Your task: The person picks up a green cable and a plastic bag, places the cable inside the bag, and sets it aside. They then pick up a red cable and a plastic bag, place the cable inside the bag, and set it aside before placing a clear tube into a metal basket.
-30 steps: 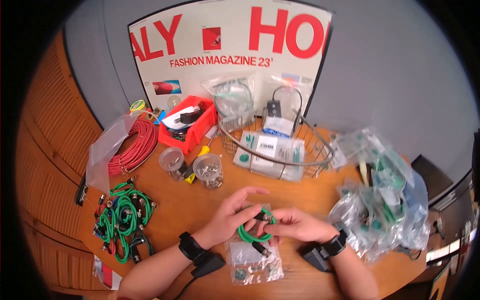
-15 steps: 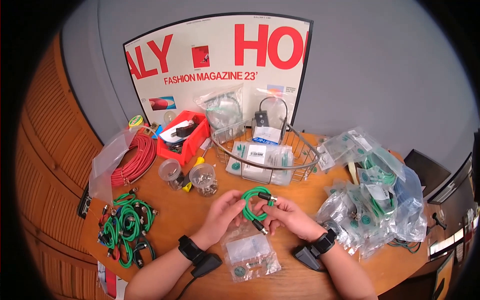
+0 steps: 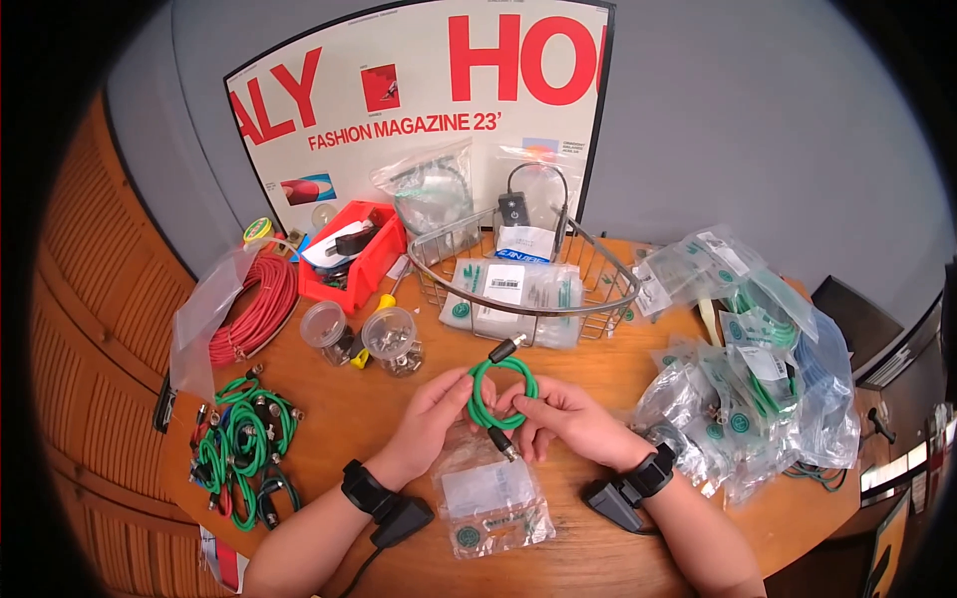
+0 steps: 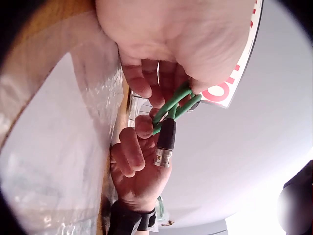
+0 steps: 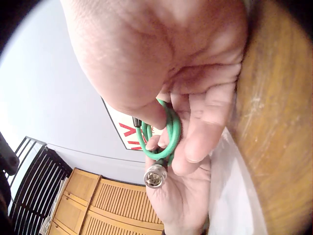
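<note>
Between both hands, above the desk, is a coiled green cable (image 3: 479, 411) with black boots and metal BNC connectors on its ends. One connector (image 3: 507, 346) points up and away; the other (image 5: 155, 176) points down toward the person. My left hand (image 3: 431, 424) pinches the coil's left side between thumb and fingers. On the opposite side my right hand (image 3: 578, 424) pinches it too, thumb on top, other fingers curled beneath. Below the hands a clear plastic bag (image 3: 495, 508) with a white label lies flat on the wood.
Green cables (image 3: 244, 434) are heaped at left, beside a red cable coil (image 3: 261, 309). Behind stand a red bin (image 3: 384, 264), two clear jars (image 3: 392, 344) and a wire basket (image 3: 608, 324). Bagged cables (image 3: 738, 399) pile up at right.
The coil has turned in the hands, so one connector that lay across it now points up and away. Both hands keep hold; the left has shifted along the loop's edge.
</note>
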`<move>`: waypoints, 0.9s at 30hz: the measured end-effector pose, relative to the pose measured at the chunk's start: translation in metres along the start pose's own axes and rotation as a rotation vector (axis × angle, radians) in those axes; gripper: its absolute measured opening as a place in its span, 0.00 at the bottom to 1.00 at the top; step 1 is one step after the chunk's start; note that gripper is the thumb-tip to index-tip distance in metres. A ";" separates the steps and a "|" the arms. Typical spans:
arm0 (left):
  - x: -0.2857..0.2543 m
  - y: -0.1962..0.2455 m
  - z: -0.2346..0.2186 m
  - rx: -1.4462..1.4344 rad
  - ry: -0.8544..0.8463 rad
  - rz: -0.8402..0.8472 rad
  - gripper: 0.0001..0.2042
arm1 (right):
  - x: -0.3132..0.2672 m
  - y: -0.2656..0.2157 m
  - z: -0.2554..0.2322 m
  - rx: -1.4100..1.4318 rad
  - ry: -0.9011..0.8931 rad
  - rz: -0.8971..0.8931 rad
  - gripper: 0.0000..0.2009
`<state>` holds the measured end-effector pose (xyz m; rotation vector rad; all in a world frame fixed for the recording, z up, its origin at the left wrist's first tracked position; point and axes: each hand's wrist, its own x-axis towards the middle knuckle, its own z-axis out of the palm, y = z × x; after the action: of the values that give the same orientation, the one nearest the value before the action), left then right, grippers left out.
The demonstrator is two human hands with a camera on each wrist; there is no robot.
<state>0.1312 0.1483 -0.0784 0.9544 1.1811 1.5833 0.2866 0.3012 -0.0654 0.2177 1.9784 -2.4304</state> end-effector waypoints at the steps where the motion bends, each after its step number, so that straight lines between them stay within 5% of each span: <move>1: 0.001 0.000 0.000 0.002 -0.003 -0.003 0.14 | 0.000 -0.001 0.001 0.017 0.008 0.004 0.12; 16: 0.000 -0.002 0.000 0.026 0.029 0.056 0.09 | 0.000 0.005 -0.005 0.341 0.177 -0.077 0.17; 27: -0.001 -0.003 -0.001 0.000 0.007 0.072 0.09 | 0.005 0.012 0.009 -0.091 0.197 -0.248 0.29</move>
<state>0.1311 0.1479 -0.0813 1.0013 1.1630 1.6449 0.2819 0.2900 -0.0755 0.2323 2.3212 -2.5422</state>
